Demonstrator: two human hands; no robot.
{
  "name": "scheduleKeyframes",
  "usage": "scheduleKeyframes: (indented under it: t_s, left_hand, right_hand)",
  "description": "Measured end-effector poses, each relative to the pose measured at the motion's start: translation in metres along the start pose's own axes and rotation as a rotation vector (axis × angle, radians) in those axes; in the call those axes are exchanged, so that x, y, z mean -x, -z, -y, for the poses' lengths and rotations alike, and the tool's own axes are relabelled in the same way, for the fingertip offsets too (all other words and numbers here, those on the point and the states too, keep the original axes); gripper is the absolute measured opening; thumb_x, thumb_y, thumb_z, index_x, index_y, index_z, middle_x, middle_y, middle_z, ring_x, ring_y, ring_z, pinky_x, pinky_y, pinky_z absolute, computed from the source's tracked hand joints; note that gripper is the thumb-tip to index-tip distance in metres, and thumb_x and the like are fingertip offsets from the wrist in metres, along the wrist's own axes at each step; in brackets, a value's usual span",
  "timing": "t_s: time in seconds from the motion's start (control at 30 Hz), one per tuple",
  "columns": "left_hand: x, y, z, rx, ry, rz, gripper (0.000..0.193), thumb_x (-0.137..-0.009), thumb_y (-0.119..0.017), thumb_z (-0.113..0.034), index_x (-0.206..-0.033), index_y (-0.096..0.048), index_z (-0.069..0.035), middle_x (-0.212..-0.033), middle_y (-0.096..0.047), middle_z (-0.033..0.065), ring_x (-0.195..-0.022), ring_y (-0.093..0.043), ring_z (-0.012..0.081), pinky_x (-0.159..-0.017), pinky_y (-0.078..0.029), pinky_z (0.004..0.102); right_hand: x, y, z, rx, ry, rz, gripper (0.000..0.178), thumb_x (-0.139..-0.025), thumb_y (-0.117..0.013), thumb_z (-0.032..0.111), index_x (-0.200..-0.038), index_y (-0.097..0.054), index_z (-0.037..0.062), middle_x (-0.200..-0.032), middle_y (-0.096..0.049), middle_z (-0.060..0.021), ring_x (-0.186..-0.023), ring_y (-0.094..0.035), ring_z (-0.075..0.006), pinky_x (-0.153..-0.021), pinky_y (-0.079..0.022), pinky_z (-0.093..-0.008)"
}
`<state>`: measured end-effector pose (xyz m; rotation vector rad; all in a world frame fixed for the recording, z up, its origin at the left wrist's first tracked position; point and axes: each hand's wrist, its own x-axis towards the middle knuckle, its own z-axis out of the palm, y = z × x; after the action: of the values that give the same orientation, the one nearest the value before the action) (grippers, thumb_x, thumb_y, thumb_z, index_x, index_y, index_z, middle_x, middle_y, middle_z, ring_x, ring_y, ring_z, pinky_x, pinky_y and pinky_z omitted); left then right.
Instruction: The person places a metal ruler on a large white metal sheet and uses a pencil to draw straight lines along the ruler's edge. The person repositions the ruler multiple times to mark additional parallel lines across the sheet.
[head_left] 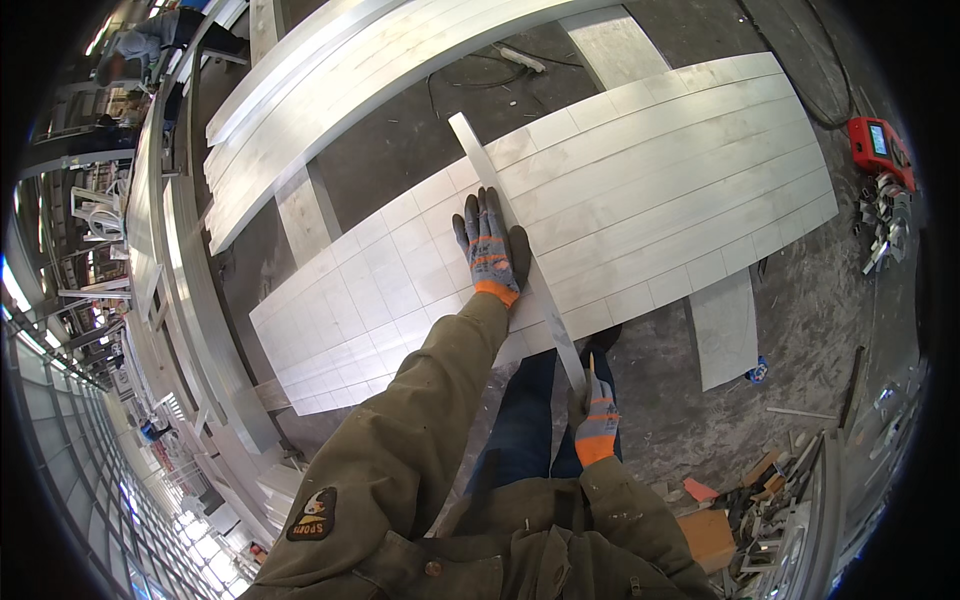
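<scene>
A flat silvery metal bar (551, 310) lies slantwise across a wide panel of pale metal slats (660, 190), reaching past its near edge. My left hand (490, 250), in a grey and orange glove with dark fingertips, rests flat on the panel with fingers stretched and the thumb against the bar. At the bar's near end my right hand (597, 412), gloved alike, is closed around it, thumb on one side and fingers on the other. A thin yellowish stick (591, 362), perhaps a pencil, pokes up from the right hand's fingers. Thin lines cross the slats.
Supporting beams (725, 330) run under the panel. Another long slatted panel (330, 100) lies beyond. A red device with a screen (880, 150) sits at far right, above metal offcuts (885, 225). Scrap (770, 510) is heaped lower right. A person (150, 45) bends at upper left.
</scene>
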<state>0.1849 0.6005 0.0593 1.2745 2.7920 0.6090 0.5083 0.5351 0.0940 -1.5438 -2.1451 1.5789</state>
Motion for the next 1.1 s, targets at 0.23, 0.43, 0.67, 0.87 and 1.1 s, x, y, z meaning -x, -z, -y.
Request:
scheduleKeyframes:
  t_s: [0.23, 0.43, 0.67, 0.87, 1.1]
  left_hand:
    - [-0.001, -0.001, 0.004, 0.056, 0.003, 0.04, 0.072, -0.103, -0.049, -0.03, -0.163, -0.028, 0.001, -0.167, -0.035, 0.0235, -0.158, -0.023, 0.042, -0.129, -0.008, 0.0606]
    - [0.0, 0.002, 0.001, 0.036, 0.002, 0.045, 0.071, -0.102, -0.05, -0.03, -0.163, -0.029, 0.002, -0.166, -0.035, 0.0233, -0.158, -0.024, 0.0423, -0.129, -0.009, 0.0609]
    - [-0.003, 0.003, 0.002, 0.046, 0.03, 0.06, 0.072, -0.101, -0.05, -0.031, -0.162, -0.03, 0.003, -0.167, -0.035, 0.0217, -0.157, -0.025, 0.0417, -0.129, -0.01, 0.0599]
    - [-0.002, 0.005, 0.0, 0.079, 0.013, 0.029, 0.072, -0.101, -0.05, -0.03, -0.162, -0.031, 0.002, -0.167, -0.035, 0.0219, -0.157, -0.025, 0.0418, -0.129, -0.011, 0.0595]
    - [-0.002, 0.004, 0.0, 0.085, 0.008, 0.016, 0.071, -0.102, -0.05, -0.029, -0.163, -0.03, 0.001, -0.167, -0.036, 0.0216, -0.157, -0.026, 0.0412, -0.128, -0.011, 0.0594]
  right_hand:
    - [-0.003, 0.002, 0.004, -0.008, 0.0, 0.017, 0.05, -0.092, -0.062, -0.001, -0.142, -0.057, -0.0008, -0.127, -0.061, -0.0267, -0.11, -0.063, -0.0473, -0.089, -0.055, -0.0462]
    - [-0.001, 0.0, 0.001, -0.004, 0.09, -0.045, 0.045, -0.096, -0.067, 0.008, -0.139, -0.059, 0.0012, -0.12, -0.064, -0.0245, -0.104, -0.066, -0.0472, -0.084, -0.055, -0.0487]
    - [-0.002, -0.005, 0.001, -0.018, 0.05, -0.08, 0.041, -0.096, -0.072, 0.016, -0.134, -0.063, 0.0029, -0.113, -0.066, -0.0232, -0.096, -0.068, -0.045, -0.078, -0.057, -0.0481]
    - [-0.002, 0.002, 0.012, 0.032, 0.08, -0.066, 0.041, -0.096, -0.073, 0.017, -0.134, -0.063, 0.003, -0.112, -0.066, -0.0234, -0.096, -0.068, -0.0452, -0.077, -0.057, -0.0483]
    - [-0.001, -0.011, -0.004, -0.04, 0.018, -0.051, 0.043, -0.096, -0.073, 0.015, -0.134, -0.062, -0.0009, -0.114, -0.065, -0.0256, -0.097, -0.068, -0.0454, -0.078, -0.057, -0.0487]
